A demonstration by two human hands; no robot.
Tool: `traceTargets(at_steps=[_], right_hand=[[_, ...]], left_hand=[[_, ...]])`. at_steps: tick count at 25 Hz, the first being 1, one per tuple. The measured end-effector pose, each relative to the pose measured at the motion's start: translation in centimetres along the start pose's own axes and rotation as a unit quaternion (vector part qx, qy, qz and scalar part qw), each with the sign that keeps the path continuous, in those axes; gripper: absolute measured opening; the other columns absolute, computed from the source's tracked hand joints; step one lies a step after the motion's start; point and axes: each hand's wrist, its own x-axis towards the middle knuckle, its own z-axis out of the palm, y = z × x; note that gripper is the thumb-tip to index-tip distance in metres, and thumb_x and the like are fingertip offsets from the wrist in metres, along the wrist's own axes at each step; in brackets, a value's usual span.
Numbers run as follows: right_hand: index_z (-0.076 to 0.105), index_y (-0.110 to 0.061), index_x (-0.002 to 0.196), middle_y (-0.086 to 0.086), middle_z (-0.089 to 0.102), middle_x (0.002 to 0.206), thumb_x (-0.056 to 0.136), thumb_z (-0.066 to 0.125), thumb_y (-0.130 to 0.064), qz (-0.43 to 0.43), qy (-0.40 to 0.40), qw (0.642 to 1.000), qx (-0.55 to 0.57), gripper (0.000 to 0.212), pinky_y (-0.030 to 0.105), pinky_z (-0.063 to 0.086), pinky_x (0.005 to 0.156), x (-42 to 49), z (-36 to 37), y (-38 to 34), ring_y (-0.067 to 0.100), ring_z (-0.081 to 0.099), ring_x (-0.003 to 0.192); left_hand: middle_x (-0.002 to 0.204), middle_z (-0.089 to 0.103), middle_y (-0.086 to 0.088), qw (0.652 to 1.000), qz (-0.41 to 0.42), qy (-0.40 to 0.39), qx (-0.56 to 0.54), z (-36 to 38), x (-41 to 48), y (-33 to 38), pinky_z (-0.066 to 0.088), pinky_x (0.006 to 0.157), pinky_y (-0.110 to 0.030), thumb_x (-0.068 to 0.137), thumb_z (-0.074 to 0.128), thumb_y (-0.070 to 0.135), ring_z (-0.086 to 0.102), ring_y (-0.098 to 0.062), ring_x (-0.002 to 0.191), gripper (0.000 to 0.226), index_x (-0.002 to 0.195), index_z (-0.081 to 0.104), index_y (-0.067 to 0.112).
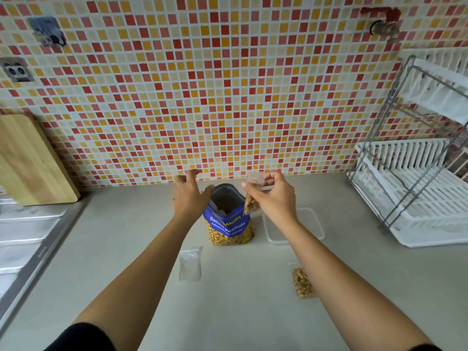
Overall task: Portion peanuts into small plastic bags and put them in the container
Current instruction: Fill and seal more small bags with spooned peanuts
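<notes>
Pinching 1 small bag (251, 203) of peanuts at its top with the right hand (272, 196), just above the open big peanut bag (229, 228) on the counter (126, 236), with the left hand (188, 195) spread wide open beside that bag's mouth and holding nothing. Looks like early days, with only 1 other filled bag (302, 282) lying near the right arm and the clear container (311, 225) just right of the big peanut bag seeming to have no bags in it yet. Left to do: closing the held bag, filling the empty bags (190, 266) lying flat in front, and putting all into the container.
</notes>
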Motion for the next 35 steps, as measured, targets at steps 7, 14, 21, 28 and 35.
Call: traceTargets(at_steps=[7, 14, 21, 28, 35], right_hand=[[0.056, -0.019, 0.099, -0.007, 0.062, 0.089, 0.064, 0.076, -0.057, 0.006, -0.015, 0.999, 0.046, 0.055, 0.024, 0.05, 0.072, 1.0, -1.8, -0.8, 0.009, 0.06, 0.084], [0.062, -0.017, 0.092, 0.002, 0.067, 0.089, 0.084, 0.067, -0.024, 0.092, -0.201, 0.959, 0.179, 0.011, 0.018, 0.05, 0.065, 1.5, -5.4, 3.4, 0.011, 0.066, 0.078], [0.065, -0.023, 0.077, -0.009, 0.064, 0.068, 0.081, 0.071, -0.021, 0.093, -0.188, 0.974, 0.08, 0.008, 0.017, 0.046, 0.065, -1.7, -6.5, 12.7, 0.003, 0.058, 0.061], [0.07, -0.024, 0.083, -0.003, 0.074, 0.088, 0.081, 0.067, -0.035, 0.079, -0.184, 0.958, -0.203, 0.012, 0.028, 0.051, 0.071, -5.4, -3.7, 18.4, 0.016, 0.067, 0.084], [0.067, -0.02, 0.104, 0.001, 0.069, 0.103, 0.083, 0.061, -0.035, 0.023, -0.16, 0.929, -0.334, 0.026, 0.034, 0.051, 0.075, -5.7, -2.8, 19.1, 0.026, 0.062, 0.098]], left_hand=[[0.117, 0.063, -0.001, 0.927, 0.073, -0.245, -0.273, 0.3, -5.3, 3.6, 0.052, 0.09, -0.024, 0.086, 0.061, 0.003, 0.062, -0.014, 0.108, 0.048, 0.131, 0.048, 0.01], [0.091, 0.066, -0.003, 0.899, -0.02, -0.24, -0.365, 3.6, -8.3, 4.8, 0.052, 0.079, -0.02, 0.09, 0.054, -0.001, 0.063, -0.016, 0.088, 0.02, 0.107, 0.061, 0.009], [0.074, 0.063, -0.002, 0.915, -0.071, -0.279, -0.281, 10.7, -12.2, 1.4, 0.051, 0.066, -0.021, 0.09, 0.06, 0.012, 0.056, -0.011, 0.07, 0.007, 0.088, 0.066, 0.013], [0.075, 0.068, -0.009, 0.943, -0.175, -0.259, -0.118, 16.7, -15.9, -2.2, 0.053, 0.073, -0.031, 0.083, 0.067, 0.019, 0.059, -0.019, 0.07, 0.007, 0.079, 0.072, 0.016], [0.085, 0.067, -0.012, 0.959, -0.155, -0.237, 0.002, 16.8, -15.4, -1.8, 0.045, 0.067, -0.029, 0.084, 0.059, 0.025, 0.06, -0.028, 0.081, 0.022, 0.082, 0.065, 0.005]])
